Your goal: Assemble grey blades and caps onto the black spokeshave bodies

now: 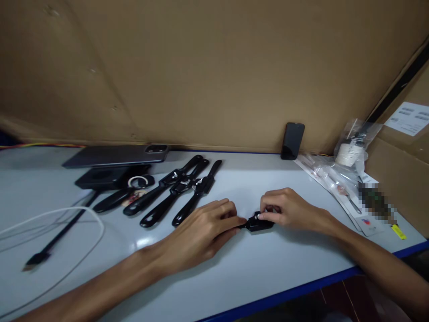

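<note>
A black spokeshave lies low over the table, between my two hands. My left hand is closed round its left handle, covering most of it. With fingers bent in a pinch, my right hand grips the body near a small shiny part at the centre; the right handle is mostly hidden. To the left, beyond my left wrist, three more black spokeshaves lie slanted side by side: a left one, a middle one and a right one. Metal parts show at their centres.
On the left are a large phone on a black device, a black plug cable and a looping white cable. A smaller phone leans on the cardboard wall. Plastic packets and a white cup stand right.
</note>
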Demonstrator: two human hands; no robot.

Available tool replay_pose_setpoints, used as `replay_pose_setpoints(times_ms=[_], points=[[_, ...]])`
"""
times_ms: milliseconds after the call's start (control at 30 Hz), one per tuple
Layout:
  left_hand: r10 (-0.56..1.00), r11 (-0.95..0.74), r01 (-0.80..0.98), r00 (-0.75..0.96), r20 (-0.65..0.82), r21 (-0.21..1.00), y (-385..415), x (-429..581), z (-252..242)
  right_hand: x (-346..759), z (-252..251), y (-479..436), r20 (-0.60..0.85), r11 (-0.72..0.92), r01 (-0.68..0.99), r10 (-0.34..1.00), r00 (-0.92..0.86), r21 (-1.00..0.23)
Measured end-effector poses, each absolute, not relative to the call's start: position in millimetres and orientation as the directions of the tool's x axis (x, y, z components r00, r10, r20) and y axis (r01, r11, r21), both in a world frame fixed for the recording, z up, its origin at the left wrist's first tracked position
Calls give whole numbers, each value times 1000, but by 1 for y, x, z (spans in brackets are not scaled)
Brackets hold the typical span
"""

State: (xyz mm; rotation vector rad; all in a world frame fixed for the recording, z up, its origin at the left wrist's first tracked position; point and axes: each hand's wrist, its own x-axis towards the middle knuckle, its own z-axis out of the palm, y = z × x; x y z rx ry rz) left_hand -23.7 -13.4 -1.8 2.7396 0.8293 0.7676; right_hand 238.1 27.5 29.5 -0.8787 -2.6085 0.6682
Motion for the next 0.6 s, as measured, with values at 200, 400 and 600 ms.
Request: replay_pose_setpoints(times_ms=[200,400,600], points=[[564,-825,473,714,415,309,-14,-24,0,232,29,21,180,675,484,667,-724,-557],[564,-826,470,714,415,313,-14,-24,-1,241,38,29,122,655,428,622,-773,-622],[560,-828,467,713,421,311,-14,-24,-1,222,19,16,164,654,596,726,-668,-466]])
